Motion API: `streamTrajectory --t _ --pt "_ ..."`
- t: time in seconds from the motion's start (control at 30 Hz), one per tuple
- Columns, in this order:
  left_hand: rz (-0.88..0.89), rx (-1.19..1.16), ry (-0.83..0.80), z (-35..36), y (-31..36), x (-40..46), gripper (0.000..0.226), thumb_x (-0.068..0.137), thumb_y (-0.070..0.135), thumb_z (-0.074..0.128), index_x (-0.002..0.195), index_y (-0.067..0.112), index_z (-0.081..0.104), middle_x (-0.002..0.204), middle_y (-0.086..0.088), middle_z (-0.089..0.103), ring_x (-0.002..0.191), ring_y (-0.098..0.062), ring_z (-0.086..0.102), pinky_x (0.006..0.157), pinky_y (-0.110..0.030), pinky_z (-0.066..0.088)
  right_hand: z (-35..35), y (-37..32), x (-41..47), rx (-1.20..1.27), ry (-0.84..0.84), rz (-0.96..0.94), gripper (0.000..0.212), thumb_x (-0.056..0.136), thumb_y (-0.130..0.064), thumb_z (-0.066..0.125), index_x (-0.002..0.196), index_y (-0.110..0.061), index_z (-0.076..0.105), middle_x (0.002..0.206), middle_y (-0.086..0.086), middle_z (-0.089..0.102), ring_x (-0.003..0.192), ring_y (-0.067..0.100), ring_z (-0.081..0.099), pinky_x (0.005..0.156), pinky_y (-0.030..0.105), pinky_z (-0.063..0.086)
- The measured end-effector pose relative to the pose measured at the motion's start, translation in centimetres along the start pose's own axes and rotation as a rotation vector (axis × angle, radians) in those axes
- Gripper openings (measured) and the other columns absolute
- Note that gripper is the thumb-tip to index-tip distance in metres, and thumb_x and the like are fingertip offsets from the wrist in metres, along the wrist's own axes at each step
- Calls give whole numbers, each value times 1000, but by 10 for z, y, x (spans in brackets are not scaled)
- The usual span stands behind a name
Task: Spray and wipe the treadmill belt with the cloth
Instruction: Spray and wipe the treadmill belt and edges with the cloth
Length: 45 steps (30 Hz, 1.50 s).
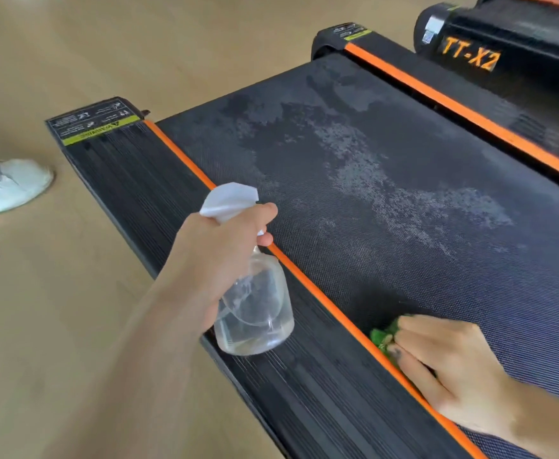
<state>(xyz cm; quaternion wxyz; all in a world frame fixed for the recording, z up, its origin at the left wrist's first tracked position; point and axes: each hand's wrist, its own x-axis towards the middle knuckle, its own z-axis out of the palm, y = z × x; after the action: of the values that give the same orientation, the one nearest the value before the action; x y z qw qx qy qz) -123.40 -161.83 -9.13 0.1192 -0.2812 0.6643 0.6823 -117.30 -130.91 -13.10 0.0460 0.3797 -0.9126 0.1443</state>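
Note:
The black treadmill belt (404,154) runs diagonally across the view, with pale wet spray patches across its middle. My left hand (218,250) grips the neck of a clear spray bottle (255,313) with a white trigger head, held above the left side rail. A finger lies on the trigger. My right hand (443,362) presses a green cloth (382,337) onto the belt beside the orange strip. Most of the cloth is hidden under the fingers.
Ribbed black side rails (132,180) with orange strips (463,111) border the belt. A second treadmill marked TT-X2 (470,54) stands at the far right. A white shoe (6,187) rests on the wooden floor (56,326) at the left.

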Motion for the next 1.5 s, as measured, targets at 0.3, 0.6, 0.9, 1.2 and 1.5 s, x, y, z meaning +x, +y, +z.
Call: streamTrajectory --t 0.3,0.6,0.9,1.2,1.5 --pt "17 78 -129 -12 -15 30 36 39 41 81 70 23 80 100 -10 83 86 -26 80 75 -55 68 54 -12 237 -155 -22 -17 30 81 -39 31 72 -22 54 71 -5 50 68 21 49 58 31 35" --pt "49 -11 56 3 6 -21 33 54 51 85 58 20 77 68 3 80 92 -44 80 93 -61 64 45 -9 146 -59 68 70 35 102 -33 38 73 -20 53 73 -4 49 70 23 57 56 37 44" --pt "59 35 -54 38 7 -46 22 85 38 84 77 19 77 80 1 83 91 -39 81 90 -48 63 24 26 56 -78 54 -171 33 98 -19 50 66 -17 46 69 -1 43 59 24 43 52 35 33" --pt "88 98 -167 42 -21 -39 25 29 61 71 47 44 72 55 8 75 66 -32 76 83 -61 67 52 56 234 -148 163 305 34 98 -31 38 65 -23 38 72 -6 42 68 30 52 60 33 30" --pt "91 157 -191 79 1 -63 14 71 47 83 75 34 79 80 3 83 90 -39 81 88 -55 65 9 8 -8 -42 72 8 32 99 -22 51 68 -17 49 69 -4 43 60 20 43 50 38 39"
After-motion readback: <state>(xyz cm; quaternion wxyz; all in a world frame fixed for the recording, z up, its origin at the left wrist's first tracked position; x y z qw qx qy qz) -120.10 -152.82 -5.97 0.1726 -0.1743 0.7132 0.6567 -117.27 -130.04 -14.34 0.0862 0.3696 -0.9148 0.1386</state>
